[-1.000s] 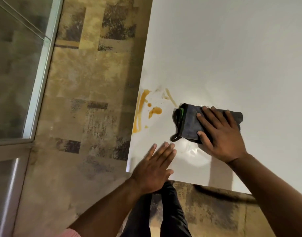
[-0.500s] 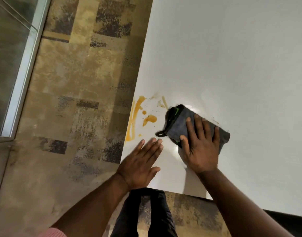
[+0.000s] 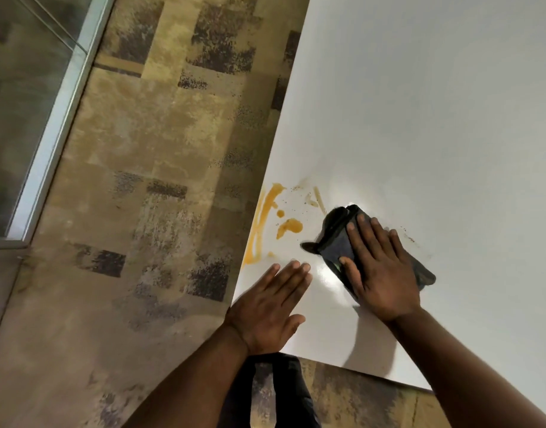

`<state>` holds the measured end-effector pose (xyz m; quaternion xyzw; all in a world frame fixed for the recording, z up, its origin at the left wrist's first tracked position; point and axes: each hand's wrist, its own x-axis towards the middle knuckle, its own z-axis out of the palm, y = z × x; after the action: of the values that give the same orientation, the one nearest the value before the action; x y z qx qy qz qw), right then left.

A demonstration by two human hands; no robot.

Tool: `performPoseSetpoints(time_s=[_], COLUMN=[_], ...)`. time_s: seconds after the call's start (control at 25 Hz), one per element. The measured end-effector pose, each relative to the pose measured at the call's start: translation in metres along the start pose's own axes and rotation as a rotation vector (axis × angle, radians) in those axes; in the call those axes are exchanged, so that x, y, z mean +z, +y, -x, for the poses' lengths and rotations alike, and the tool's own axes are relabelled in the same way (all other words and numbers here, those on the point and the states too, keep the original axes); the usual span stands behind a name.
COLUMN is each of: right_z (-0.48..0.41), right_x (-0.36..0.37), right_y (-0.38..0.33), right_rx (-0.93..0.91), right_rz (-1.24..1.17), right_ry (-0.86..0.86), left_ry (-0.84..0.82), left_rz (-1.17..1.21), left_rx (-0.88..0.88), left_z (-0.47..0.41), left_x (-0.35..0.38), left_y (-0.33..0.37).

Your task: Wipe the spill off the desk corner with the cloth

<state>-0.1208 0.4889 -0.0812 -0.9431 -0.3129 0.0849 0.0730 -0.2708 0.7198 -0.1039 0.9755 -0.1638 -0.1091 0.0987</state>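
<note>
An orange spill (image 3: 288,226) lies on the white desk (image 3: 420,118) near its left edge, with a long streak (image 3: 261,223) along that edge and small drops beside it. A folded dark grey cloth (image 3: 336,239) lies just right of the spill, apart from the orange blob. My right hand (image 3: 380,270) presses flat on the cloth, fingers spread, and covers its near half. Flat on the desk corner rests my left hand (image 3: 271,307), fingers together, holding nothing, its fingertips just below the streak's lower end.
The desk's left edge and near edge (image 3: 358,373) meet just below my left hand. Beyond them is a patterned brown carpet floor (image 3: 142,149). A glass partition with a metal frame (image 3: 58,125) stands at the far left. Dark trouser legs (image 3: 275,393) show under the desk.
My right hand has slid the cloth to the left, closer to the spill, and turned it more slantwise. The left hand stays flat on the corner.
</note>
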Motion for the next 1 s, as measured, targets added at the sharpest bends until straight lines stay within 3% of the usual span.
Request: performPoseSetpoints(time_s=[0.16,0.4,0.56,0.68,0.76,1.0], right_z=[-0.044,0.018,0.047,0.033,0.008,-0.08], right_x=[-0.003,0.009,0.002,-0.004,-0.009,-0.015], right_y=[-0.021,-0.027,0.006,0.02,0.022,-0.018], right_rx=[0.328,0.178,0.461,0.706,0.773,0.572], right_rz=[-0.034,0.039,0.025,-0.085,-0.126,-0.094], right_ry=[0.077,0.0,0.054,0.109,0.126,0.068], left_ry=[0.028,-0.008,-0.016,-0.015,-0.003,0.011], left_rz=[0.021,0.033,0.024,0.017,0.009,0.004], left_rx=[0.009,0.002,-0.009,-0.005,-0.006,0.004], left_z=[0.002,0.002,0.001,0.001,0.001,0.001], left_x=[0.004,-0.003,-0.004,-0.004,-0.004,-0.003], left_y=[0.001,0.001,0.001,0.001,0.001,0.002])
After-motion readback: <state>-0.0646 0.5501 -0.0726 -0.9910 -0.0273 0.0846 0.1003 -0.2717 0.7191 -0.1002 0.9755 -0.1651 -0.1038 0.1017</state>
